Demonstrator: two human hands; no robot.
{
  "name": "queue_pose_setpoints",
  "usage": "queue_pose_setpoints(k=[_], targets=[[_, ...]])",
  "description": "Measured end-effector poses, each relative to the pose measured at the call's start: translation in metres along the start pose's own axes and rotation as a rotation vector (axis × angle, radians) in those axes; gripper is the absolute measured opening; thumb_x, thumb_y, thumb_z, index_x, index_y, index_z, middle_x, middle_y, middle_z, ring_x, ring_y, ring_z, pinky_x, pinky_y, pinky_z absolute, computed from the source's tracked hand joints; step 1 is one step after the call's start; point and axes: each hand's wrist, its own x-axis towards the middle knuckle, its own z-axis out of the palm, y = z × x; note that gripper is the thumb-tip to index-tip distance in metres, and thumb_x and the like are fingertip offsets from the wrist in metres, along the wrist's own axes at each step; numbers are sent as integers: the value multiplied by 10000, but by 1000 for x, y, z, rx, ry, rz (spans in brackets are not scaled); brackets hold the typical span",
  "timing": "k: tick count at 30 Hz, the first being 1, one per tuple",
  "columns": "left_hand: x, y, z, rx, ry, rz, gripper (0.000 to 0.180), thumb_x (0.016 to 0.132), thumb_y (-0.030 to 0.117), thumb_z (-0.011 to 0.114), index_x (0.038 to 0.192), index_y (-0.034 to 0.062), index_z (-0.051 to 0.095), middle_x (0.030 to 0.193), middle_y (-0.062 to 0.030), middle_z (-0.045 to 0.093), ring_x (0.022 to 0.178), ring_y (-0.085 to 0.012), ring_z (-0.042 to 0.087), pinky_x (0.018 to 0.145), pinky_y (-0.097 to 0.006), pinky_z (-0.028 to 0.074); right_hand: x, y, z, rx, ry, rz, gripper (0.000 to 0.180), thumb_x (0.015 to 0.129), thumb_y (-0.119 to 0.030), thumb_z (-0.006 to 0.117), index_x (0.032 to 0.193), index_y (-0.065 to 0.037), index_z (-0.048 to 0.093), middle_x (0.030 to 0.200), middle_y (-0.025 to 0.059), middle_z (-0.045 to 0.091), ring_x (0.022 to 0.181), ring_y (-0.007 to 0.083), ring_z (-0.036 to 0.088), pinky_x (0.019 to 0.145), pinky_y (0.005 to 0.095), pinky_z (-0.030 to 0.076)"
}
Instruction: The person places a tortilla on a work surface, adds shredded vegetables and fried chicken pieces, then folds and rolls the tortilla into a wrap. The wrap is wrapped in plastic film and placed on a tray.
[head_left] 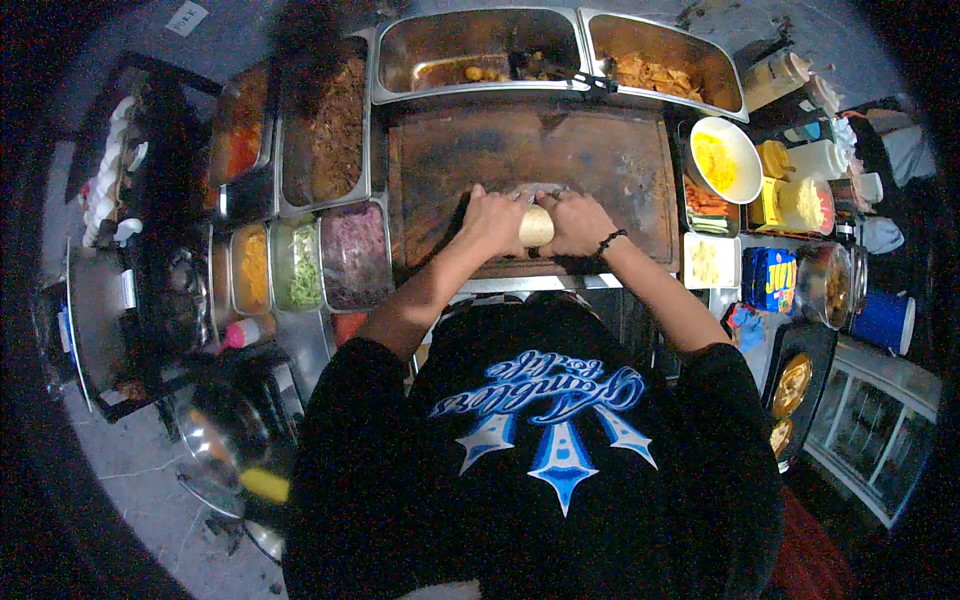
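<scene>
On the brown cutting board (620, 150) sits a pale, speckled flatbread roll (536, 227), its rounded side showing between my hands. A piece of whitish wrapping, or part of the roll, shows just behind it. My left hand (493, 222) curls over its left side with fingers bent. From the right, my right hand (578, 222) presses in the same way, a dark beaded band round its wrist. Most of the roll and my fingertips are hidden under my hands.
Metal pans of meat (650, 75) and sauce line the board's far side. At left are tubs of purple shredded vegetable (355, 250) and green shreds (303, 265). A white bowl of yellow shreds (725, 162), white squeeze bottles (820, 160) and a blue packet (768, 278) stand at right.
</scene>
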Motion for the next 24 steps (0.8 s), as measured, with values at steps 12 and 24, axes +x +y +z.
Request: queue_pose_setpoints(k=[12, 24], targets=[[-3, -1, 20, -58, 212, 73, 836, 550, 356, 894, 1208, -8, 530, 1151, -154, 625, 1125, -305, 573, 968, -417, 442, -8, -14, -3, -202, 156, -49, 863, 646, -552, 764, 1261, -25, 466, 1250, 201, 534, 1141, 361, 533, 904, 468, 474], [-1, -9, 21, -68, 289, 74, 856, 528, 375, 884, 1215, 20, 517, 1106, -170, 624, 1047, -345, 591, 906, -477, 453, -2, 3, 13, -131, 225, -123, 740, 666, -567, 731, 1159, -55, 525, 1005, 209, 651, 975, 382, 625, 862, 485, 489]])
